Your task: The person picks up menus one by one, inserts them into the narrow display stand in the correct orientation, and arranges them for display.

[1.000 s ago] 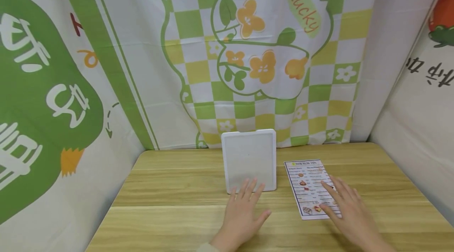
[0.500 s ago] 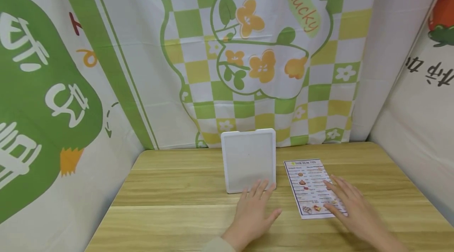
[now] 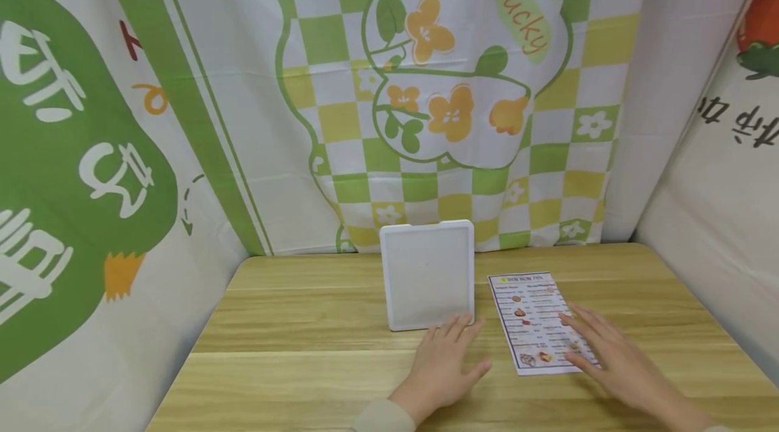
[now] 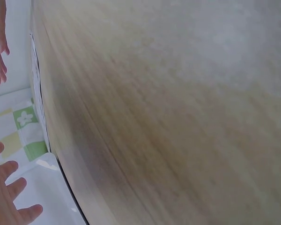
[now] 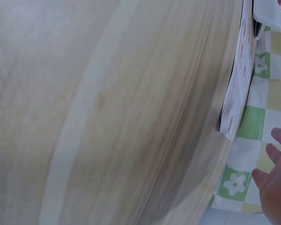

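Checked cloth [image 3: 420, 187] backs the wooden worktop [image 3: 292, 310]; I judge this a reaching step, nothing held.
Left hand [image 3: 444, 363], fingers spread, is at the lower edge of the white frame [image 3: 428, 276], which stands toward the worktop's far edge, its panel blank; right hand [image 3: 613, 356], also spread, overlaps the menu [image 3: 529, 334] lying nearer the right edge. I can't tell whether either touches. Gripping would, I think, call for curling the fingers.

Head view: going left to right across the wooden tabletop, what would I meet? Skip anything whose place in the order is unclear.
White rectangular framed board standing upright → white rectangular paper menu with a dark border and small food pictures → the person's right hand.
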